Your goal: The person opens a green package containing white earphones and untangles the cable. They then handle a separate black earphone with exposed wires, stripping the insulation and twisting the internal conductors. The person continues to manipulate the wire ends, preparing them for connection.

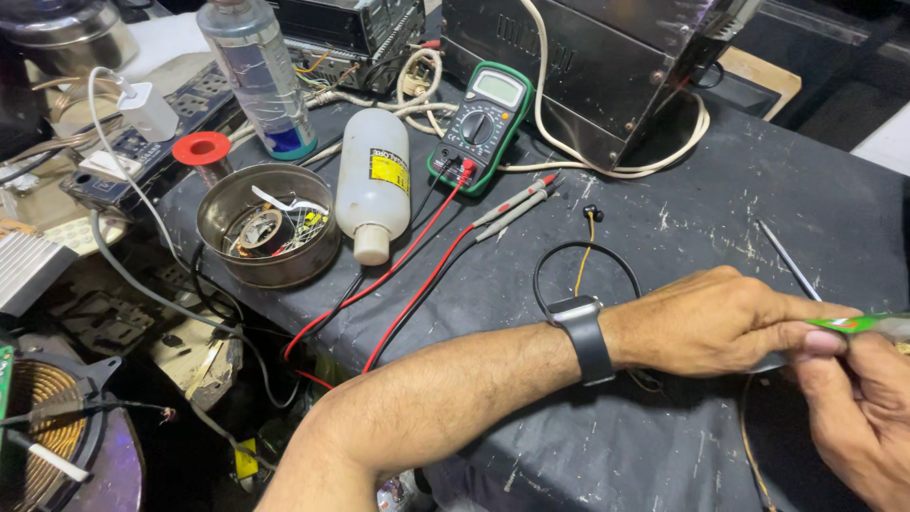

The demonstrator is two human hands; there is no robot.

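My left hand [720,318], with a dark watch on its wrist, reaches across the black workbench [664,218] to the right edge of view. Its fingertips pinch a thin green-handled tool [858,324]. My right hand [858,412] comes in from the lower right and grips the same tool from below. A thin metal rod [787,261] lies on the bench just beyond my hands. A small black wire loop with a yellow lead [583,261] lies behind my left wrist.
A green multimeter [479,123] with red and black probe leads sits at the back centre. A white bottle [373,185] lies on its side beside a round metal tin of parts [268,228]. A clear bottle [258,76] and a metal box [588,66] stand behind.
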